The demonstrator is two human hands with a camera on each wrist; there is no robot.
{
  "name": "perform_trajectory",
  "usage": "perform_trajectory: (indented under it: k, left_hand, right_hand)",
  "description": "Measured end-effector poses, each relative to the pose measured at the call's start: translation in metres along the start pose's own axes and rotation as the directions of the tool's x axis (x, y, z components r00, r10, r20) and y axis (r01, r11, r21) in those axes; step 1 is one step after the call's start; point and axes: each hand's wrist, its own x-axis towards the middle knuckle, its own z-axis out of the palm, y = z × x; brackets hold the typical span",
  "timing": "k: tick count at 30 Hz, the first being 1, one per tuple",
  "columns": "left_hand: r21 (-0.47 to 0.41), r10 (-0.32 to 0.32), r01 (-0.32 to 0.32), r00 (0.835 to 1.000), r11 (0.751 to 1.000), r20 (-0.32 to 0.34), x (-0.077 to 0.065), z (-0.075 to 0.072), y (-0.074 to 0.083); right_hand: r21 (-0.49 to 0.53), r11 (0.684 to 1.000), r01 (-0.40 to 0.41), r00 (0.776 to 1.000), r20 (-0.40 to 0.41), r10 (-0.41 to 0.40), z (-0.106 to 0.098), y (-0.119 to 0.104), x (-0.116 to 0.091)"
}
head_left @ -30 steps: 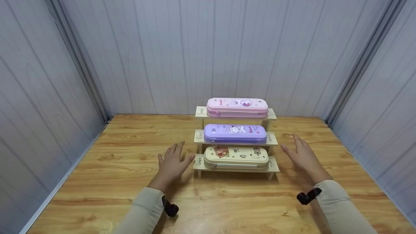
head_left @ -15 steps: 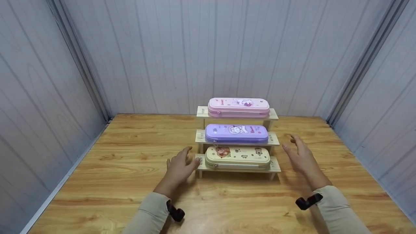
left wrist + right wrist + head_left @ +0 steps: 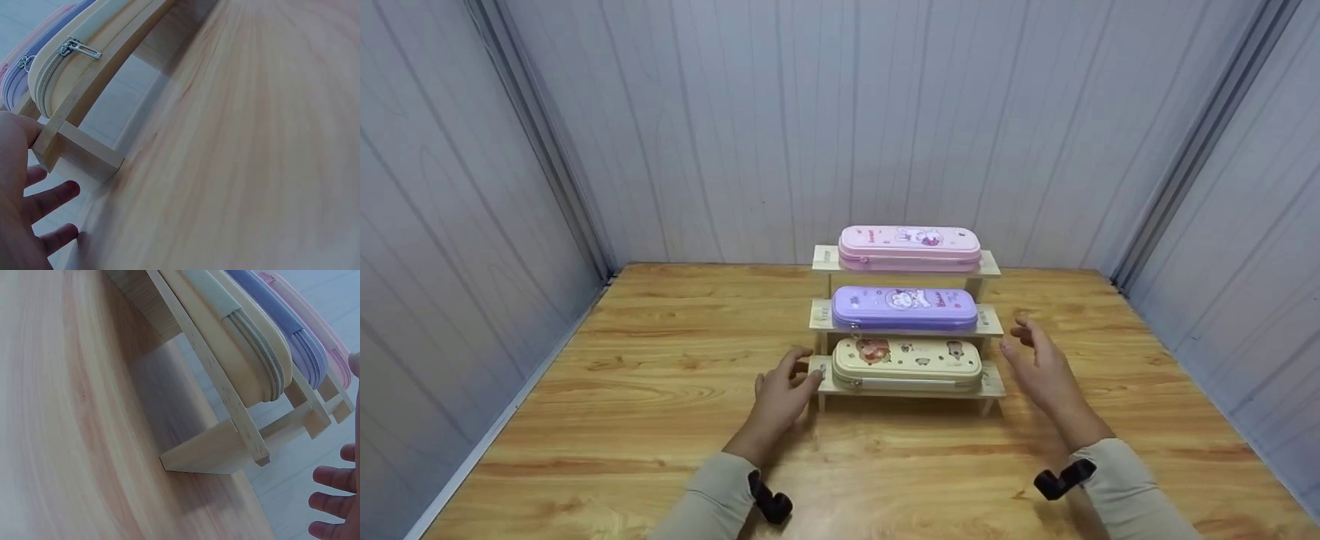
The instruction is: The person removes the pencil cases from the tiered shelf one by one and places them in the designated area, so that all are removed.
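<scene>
A pale wooden three-tier display stand (image 3: 994, 381) holds three zippered pencil cases, one per tier. The pink case (image 3: 909, 248) lies on top, the purple case (image 3: 904, 308) in the middle, the cream case (image 3: 907, 363) at the bottom. My left hand (image 3: 780, 397) is at the bottom tier's left end, its thumb meeting the board. In the left wrist view, the other visible fingers (image 3: 53, 201) spread loosely below the board, apart from it. My right hand (image 3: 1046, 371) is beside the stand's right side, fingers loosely bent and holding nothing. A small gap separates it from the stand.
The stand rests on a wood-grain table (image 3: 622, 420). Pale panelled walls (image 3: 720, 135) enclose the table at the back and both sides. A black wrist device (image 3: 771, 499) sits on the left sleeve, and another black device (image 3: 1063, 480) on the right.
My left hand has moved right, bringing its thumb to the stand's bottom tier. My right hand has come slightly left, its fingers bending a little more. The pencil cases keep their places.
</scene>
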Motion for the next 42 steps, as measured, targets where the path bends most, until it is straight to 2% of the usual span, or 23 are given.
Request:
perform_trajectory:
  k: [7, 15, 23, 33, 42]
  left_hand:
    - [-0.059, -0.006, 0.006, 1.000, 0.998, -0.016, -0.003, 0.003, -0.003]
    - [-0.057, 0.007, -0.008, 1.000, 0.998, -0.018, -0.002, 0.005, -0.008]
    - [-0.032, 0.026, -0.027, 0.999, 0.999, -0.021, -0.003, 0.005, -0.010]
    - [-0.029, 0.020, -0.020, 1.000, 0.999, -0.018, -0.004, 0.003, -0.008]
    - [-0.045, 0.031, -0.032, 0.999, 0.998, -0.009, -0.004, 0.002, -0.008]
  right_hand:
    - [0.061, 0.998, 0.018, 0.999, -0.035, -0.016, 0.010, 0.000, -0.004]
    - [0.103, 0.994, 0.038, 0.993, -0.111, -0.027, 0.021, 0.002, -0.011]
    - [0.099, 0.989, 0.107, 0.969, -0.233, -0.081, 0.031, 0.003, -0.016]
    - [0.108, 0.977, 0.186, 0.973, -0.156, -0.168, 0.045, 0.001, -0.021]
    - [-0.018, 0.987, 0.160, 0.979, -0.122, -0.161, 0.053, -0.003, -0.027]
